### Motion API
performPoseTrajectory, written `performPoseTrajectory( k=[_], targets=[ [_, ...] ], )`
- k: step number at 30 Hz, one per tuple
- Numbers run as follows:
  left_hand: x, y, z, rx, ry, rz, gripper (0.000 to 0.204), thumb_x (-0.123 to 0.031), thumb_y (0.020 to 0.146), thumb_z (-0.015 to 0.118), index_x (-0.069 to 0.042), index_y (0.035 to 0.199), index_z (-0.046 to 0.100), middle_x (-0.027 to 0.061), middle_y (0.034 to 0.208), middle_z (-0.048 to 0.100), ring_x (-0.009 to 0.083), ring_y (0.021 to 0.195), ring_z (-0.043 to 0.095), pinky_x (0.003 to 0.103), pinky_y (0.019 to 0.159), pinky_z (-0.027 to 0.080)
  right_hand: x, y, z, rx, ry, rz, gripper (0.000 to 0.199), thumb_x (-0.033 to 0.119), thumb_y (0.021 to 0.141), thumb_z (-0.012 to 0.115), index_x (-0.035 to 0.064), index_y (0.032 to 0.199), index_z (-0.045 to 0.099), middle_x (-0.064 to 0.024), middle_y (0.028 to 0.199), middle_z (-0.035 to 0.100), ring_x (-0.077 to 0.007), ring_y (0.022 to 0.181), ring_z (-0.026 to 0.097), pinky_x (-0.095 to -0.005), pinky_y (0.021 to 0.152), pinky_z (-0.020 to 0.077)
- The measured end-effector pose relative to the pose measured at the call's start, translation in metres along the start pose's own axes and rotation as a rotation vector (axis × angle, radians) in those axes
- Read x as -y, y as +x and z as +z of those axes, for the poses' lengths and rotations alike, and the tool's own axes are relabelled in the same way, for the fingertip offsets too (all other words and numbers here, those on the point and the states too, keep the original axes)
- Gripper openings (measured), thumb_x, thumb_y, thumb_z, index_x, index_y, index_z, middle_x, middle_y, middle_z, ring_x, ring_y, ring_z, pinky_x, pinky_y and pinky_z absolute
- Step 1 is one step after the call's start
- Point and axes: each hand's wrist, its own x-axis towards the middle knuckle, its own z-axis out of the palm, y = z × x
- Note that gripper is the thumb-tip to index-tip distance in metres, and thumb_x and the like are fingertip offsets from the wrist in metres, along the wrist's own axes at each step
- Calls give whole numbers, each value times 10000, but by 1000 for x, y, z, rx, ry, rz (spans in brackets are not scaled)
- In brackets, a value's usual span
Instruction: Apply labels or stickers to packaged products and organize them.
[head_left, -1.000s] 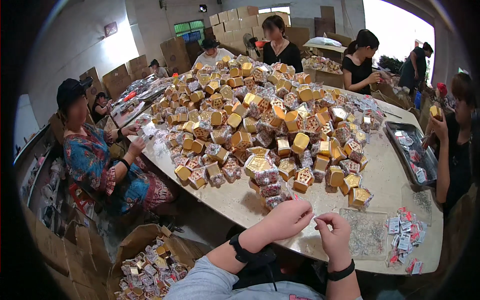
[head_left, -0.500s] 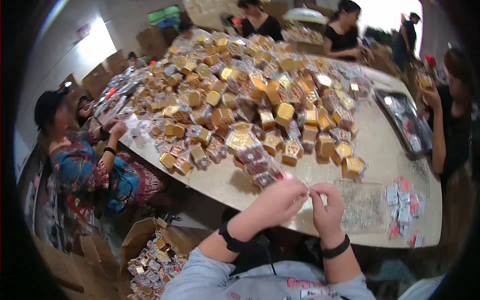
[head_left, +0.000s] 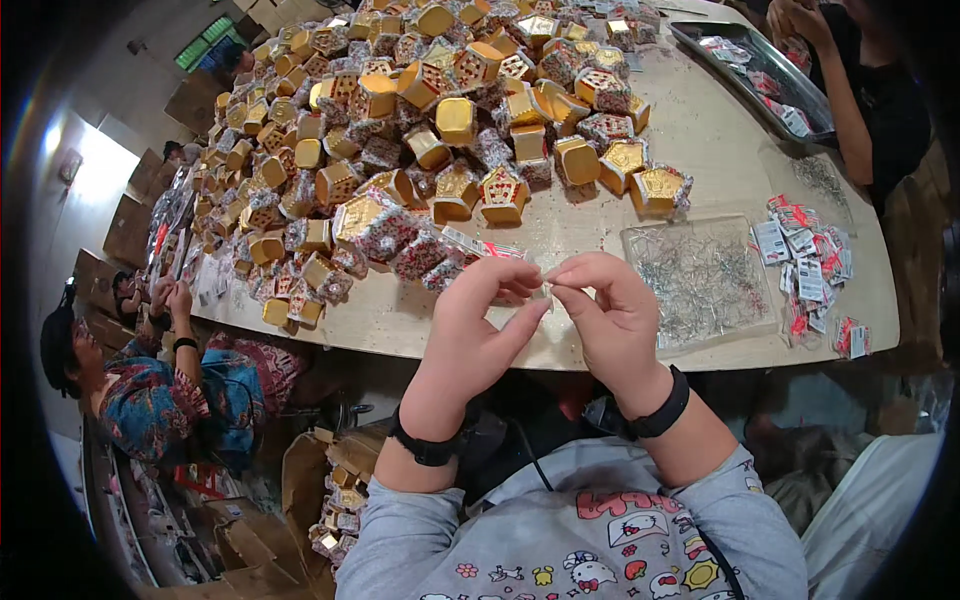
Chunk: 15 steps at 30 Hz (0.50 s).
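My left hand point(head_left: 468, 325) and my right hand point(head_left: 612, 318) meet just above the table's near edge, fingertips pinched close together. A tiny pale bit point(head_left: 547, 291) shows between them, too small to name. Just beyond my left hand lies a house-shaped ornament point(head_left: 415, 250), gold at one end and covered in red and white speckles. A white and red tag point(head_left: 480, 243) rests against it, close to my left fingers. Right of my right hand is a shallow clear tray point(head_left: 735, 334) of thin metal wires.
A big heap of similar gold-bottomed ornaments point(head_left: 456, 120) covers the table's far and left parts. Packaged tags point(head_left: 810, 275) lie at the right. A dark metal tray point(head_left: 680, 40) stands far right beside a person's arm point(head_left: 848, 120). Another person point(head_left: 150, 390) works at left, above cardboard boxes point(head_left: 300, 480).
The view has tilted down and swung right. Both hands still pinch close together, and the left hand's fingers have opened out somewhat. The ornament stays beside the left hand.
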Motion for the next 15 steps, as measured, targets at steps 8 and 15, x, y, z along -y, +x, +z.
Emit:
performPoseTrajectory(
  k=[8,15],
  targets=[
    [3,-10,-2,-69,20,308,148,29,677,690,-20,787,604,77,740,572,202,680,540,285,591,436,11,0,-1,52,243,124,103,-23,787,601,14,883,598,-38,802,575,-115,744,552,-227,658,448],
    [7,-22,8,-187,104,411,192,-5,660,722,-60,826,645,43,803,516,172,743,495,252,634,387,14,-5,-3,153,627,671,121,33,849,554,-9,950,605,23,650,515,-27,505,412,-156,435,304]
  ],
)
